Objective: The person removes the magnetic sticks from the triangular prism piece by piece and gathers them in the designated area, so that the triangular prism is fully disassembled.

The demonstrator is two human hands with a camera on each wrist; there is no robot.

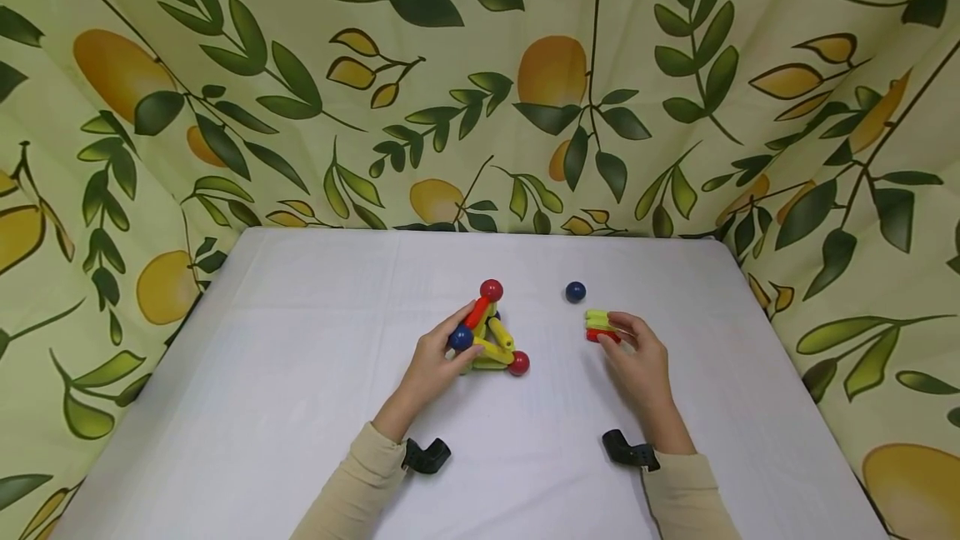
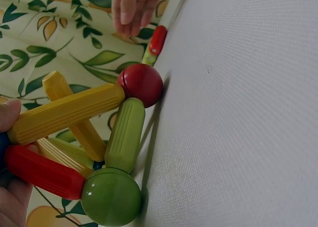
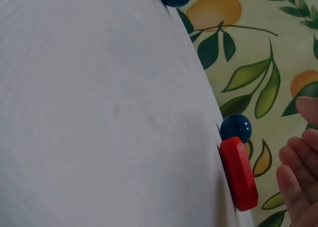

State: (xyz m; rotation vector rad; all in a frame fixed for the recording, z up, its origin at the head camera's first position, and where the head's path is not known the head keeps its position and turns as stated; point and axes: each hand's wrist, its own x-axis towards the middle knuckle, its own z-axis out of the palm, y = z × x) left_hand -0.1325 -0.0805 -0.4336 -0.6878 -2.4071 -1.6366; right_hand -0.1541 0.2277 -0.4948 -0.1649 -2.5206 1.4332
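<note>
My left hand (image 1: 435, 357) grips a frame of magnetic building sticks and balls at its blue ball (image 1: 461, 338), thumb on one side and fingers on the other. Red balls (image 1: 491, 290) sit at its top and right corners in the head view. The left wrist view shows its green ball (image 2: 111, 197), a red stick (image 2: 44, 171) and a yellow stick (image 2: 69, 113). My right hand (image 1: 641, 361) hovers over a small row of loose sticks, green ones (image 1: 597, 316) and a red one (image 3: 239, 173). Its fingers are loosely bent and apart from the red stick in the right wrist view.
A loose blue ball (image 1: 575, 292) lies on the white-covered table (image 1: 300, 315), behind the loose sticks. A patterned curtain (image 1: 465, 107) hangs around the table's back and sides. Each wrist carries a black strapped device (image 1: 427, 457).
</note>
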